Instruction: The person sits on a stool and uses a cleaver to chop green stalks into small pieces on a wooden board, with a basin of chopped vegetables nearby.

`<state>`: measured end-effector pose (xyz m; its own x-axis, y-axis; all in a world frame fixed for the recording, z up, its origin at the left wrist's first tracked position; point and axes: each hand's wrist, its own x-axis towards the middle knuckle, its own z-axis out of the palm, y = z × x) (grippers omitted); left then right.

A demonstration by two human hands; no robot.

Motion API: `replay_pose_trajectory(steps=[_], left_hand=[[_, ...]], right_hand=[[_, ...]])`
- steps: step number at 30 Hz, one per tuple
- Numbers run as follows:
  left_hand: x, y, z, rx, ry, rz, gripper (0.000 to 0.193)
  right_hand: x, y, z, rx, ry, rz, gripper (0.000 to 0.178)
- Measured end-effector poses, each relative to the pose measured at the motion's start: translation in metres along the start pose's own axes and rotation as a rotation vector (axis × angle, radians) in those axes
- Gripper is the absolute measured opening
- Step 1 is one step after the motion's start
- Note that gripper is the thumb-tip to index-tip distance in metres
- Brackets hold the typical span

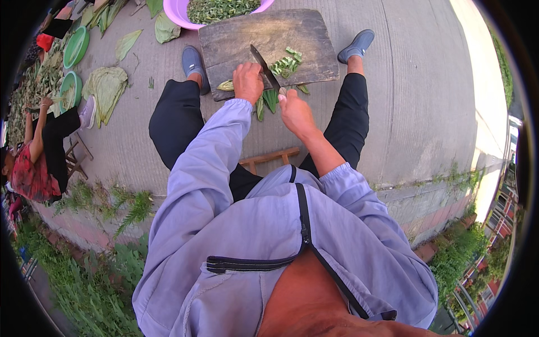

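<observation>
A worn wooden chopping board (pixel 236 45) lies between my feet, tilted a little. My left hand (pixel 248 82) is closed over a bundle of green leaves (pixel 225 85) at the board's near edge; most of the bundle is hidden under the fingers. More leaf ends (pixel 270 100) hang over that edge between my hands. In my right hand (pixel 296 114) is the handle of a knife (pixel 263 63), its long dark blade pointing away and to the left, just beside my left fingers. Cut green pieces (pixel 287 63) lie on the board to the right of the blade.
Beyond the board stands a pink basin (pixel 182 17) of chopped greens. Large leaves (pixel 105 90) lie on the concrete at left, near two green basins (pixel 76 46). A person in a red patterned top (pixel 33 174) sits farther left. Part of a wooden stool (pixel 269 157) shows beneath me.
</observation>
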<state>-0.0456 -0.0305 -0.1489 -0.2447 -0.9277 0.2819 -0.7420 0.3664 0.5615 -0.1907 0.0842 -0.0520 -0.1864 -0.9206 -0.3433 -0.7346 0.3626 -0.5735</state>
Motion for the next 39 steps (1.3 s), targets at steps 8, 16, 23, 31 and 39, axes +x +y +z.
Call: replay_pose_trajectory(steps=[8, 16, 23, 31, 39], left_hand=[[-0.001, 0.0, -0.001, -0.013, -0.005, 0.007, 0.015], [-0.001, -0.001, -0.006, -0.035, -0.001, 0.002, 0.014], [-0.003, 0.008, -0.014, 0.056, -0.022, -0.004, 0.017], [-0.003, -0.001, -0.009, -0.029, -0.024, -0.038, 0.014], [-0.001, -0.004, -0.007, -0.024, -0.004, -0.035, 0.012]], right_hand=[[0.013, -0.008, 0.001, -0.01, -0.005, -0.009, 0.034], [0.03, -0.013, 0.015, -0.013, 0.036, -0.044, 0.034], [0.039, 0.016, 0.023, 0.061, 0.099, -0.055, 0.034], [0.025, 0.032, 0.018, 0.068, 0.085, -0.009, 0.035], [0.009, 0.023, 0.004, 0.092, 0.033, -0.076, 0.036]])
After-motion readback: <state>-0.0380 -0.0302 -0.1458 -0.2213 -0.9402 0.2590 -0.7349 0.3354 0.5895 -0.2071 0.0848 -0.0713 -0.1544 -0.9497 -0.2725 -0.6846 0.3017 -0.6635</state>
